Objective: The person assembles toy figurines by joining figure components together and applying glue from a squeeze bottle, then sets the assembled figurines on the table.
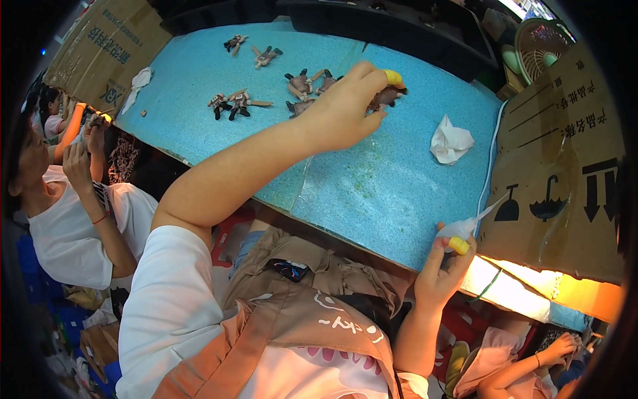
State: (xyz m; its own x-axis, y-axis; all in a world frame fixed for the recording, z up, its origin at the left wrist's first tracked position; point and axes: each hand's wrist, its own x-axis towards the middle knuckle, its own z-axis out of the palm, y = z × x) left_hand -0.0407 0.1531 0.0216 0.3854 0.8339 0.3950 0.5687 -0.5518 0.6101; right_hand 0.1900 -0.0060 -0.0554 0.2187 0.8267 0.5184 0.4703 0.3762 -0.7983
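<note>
My left hand (352,103) reaches far across the blue work surface (345,186). Its fingers close on a small brown and dark figure (388,100), partly hidden by the hand; a yellow finger cover (395,79) shows on one finger. Beside that hand lie several similar figures (300,85), some partly behind it. At the near right edge, my right hand (444,269) is closed around a translucent white squeeze bottle (468,226) with a long thin nozzle pointing up and right. One finger there also wears a yellow cover (458,245).
A crumpled white tissue (452,139) lies at the right, and a white cloth (138,85) at the far left. More figures (239,104) lie left of centre. Cardboard boxes (555,173) flank the surface; black trays (392,33) line the back. Other people (80,206) sit on both sides.
</note>
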